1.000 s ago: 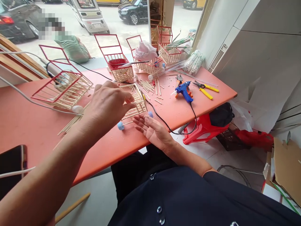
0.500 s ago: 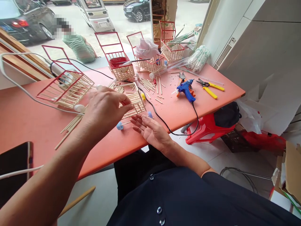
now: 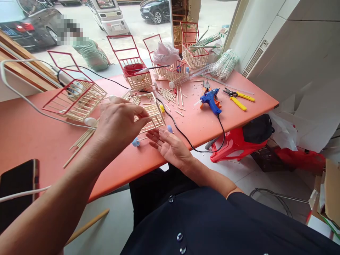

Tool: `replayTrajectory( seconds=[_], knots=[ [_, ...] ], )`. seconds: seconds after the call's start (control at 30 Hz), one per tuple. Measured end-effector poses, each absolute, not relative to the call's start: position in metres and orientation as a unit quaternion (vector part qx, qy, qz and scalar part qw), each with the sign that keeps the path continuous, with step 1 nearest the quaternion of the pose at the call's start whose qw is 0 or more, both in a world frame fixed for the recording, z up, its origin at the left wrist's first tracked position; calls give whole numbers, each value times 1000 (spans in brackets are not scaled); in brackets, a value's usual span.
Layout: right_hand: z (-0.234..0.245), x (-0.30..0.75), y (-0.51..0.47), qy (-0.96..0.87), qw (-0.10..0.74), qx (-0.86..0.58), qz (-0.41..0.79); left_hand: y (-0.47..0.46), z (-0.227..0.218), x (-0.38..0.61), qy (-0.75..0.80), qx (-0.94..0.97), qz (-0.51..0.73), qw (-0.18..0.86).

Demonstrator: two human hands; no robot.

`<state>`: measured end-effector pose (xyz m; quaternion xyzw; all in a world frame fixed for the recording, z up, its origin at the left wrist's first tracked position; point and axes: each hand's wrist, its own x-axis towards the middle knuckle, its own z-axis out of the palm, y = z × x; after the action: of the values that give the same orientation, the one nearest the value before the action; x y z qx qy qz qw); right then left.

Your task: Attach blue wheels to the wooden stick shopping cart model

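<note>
My left hand (image 3: 120, 120) reaches over a small basket frame (image 3: 156, 118) built of thin wooden sticks. Its thumb and forefinger are pinched together at the frame's near side; the other fingers are hidden behind the hand. Just below and to the right is my right hand (image 3: 170, 145), palm up with fingers stretched out under the frame's near edge, holding nothing. A blue wheel (image 3: 136, 142) on a stick lies near the frame's near left, and another blue wheel (image 3: 170, 129) shows beyond my right fingertips.
Loose sticks (image 3: 166, 95) lie behind the frame. A blue glue gun (image 3: 211, 100), its cord running across the table (image 3: 196, 131), rests near yellow-handled pliers (image 3: 237, 99). Red-trimmed stick carts (image 3: 139, 81) stand at the back. A phone (image 3: 18, 191) lies at left; a person sits outside.
Both hands and the basket frame stay almost in place. The view has shifted very slightly.
</note>
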<state>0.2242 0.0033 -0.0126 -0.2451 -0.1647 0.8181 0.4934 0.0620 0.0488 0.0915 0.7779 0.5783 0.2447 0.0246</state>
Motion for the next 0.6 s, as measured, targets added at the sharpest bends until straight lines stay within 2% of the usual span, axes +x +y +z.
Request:
replayTrajectory(
  seconds=[0.23,0.6],
  knots=[
    [-10,222,5,-146,497,-244,820,48,97,68,605,765,217,32],
    [-8,214,3,-151,519,-244,805,61,97,51,560,802,207,35]
  ],
)
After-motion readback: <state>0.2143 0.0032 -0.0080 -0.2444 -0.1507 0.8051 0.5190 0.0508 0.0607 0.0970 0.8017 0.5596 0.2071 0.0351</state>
